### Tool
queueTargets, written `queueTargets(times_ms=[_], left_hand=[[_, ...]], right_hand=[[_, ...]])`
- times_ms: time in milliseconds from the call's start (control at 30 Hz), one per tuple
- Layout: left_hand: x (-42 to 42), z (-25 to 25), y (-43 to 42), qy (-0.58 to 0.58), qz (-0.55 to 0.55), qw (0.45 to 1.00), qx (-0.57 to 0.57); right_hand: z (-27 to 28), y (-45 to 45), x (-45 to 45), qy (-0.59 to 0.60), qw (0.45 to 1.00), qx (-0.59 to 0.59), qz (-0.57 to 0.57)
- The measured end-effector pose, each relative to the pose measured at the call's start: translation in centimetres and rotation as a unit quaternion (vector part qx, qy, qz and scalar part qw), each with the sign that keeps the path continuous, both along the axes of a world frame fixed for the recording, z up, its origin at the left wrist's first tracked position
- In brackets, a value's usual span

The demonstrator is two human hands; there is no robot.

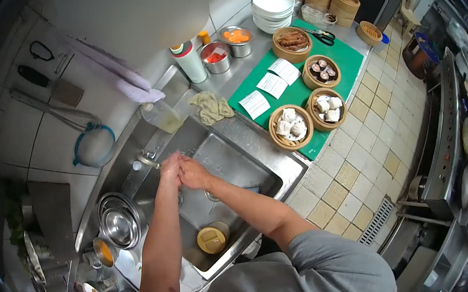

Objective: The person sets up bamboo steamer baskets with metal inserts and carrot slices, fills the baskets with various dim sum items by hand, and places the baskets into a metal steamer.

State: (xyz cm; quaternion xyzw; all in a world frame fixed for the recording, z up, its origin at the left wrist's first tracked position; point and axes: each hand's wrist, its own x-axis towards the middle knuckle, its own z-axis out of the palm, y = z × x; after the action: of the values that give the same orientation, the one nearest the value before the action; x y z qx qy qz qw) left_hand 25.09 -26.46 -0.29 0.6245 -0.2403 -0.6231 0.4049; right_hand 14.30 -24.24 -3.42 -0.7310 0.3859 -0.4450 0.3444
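Both my hands meet beside the metal faucet [149, 162], over the steel sink [204, 201]. My left hand [170, 167] is pressed against my right hand [194, 174], and the two are closed on each other. Small drops or splashes show just behind them. Part of the fingers is hidden where the hands overlap. A yellow round-lidded container [211, 240] stands in the sink's near part. Behind the faucet lie a clear bottle [163, 116] with pale liquid and a crumpled cloth [211, 108].
Steel bowls [120, 224] sit left of the sink. Beyond it, a green board [252, 90] bears bamboo steamers [290, 128] of food, paper slips [255, 105] and scissors [321, 36]. White plates [272, 10] are stacked behind. A stove [442, 142] stands across the tiled floor.
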Motion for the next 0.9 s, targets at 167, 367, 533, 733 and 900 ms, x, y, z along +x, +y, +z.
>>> queueTargets(times_ms=[167, 367, 533, 733, 900], left_hand=[[2.1, -5.1, -1.1, 0.198, 0.142, 0.957, -0.157], [0.7, -1.6, 3.2, 0.026, 0.148, 0.977, -0.151], [2.0, 6.3, 2.5, -0.384, -0.162, 0.908, 0.038], [7.6, 0.3, 2.9, -0.603, -0.237, 0.748, -0.142], [6.8, 4.1, -0.6, -0.574, -0.289, 0.766, -0.012]], right_hand=[[3.5, 0.4, 1.4, -0.369, 0.881, 0.292, -0.052], [0.9, 0.0, 3.6, -0.261, 0.859, 0.43, -0.095], [0.0, 2.2, 3.4, -0.216, 0.919, 0.329, -0.03], [-3.8, 7.8, -7.2, 0.193, 0.949, 0.206, 0.14], [0.0, 12.3, -14.2, 0.391, 0.873, 0.27, 0.112]])
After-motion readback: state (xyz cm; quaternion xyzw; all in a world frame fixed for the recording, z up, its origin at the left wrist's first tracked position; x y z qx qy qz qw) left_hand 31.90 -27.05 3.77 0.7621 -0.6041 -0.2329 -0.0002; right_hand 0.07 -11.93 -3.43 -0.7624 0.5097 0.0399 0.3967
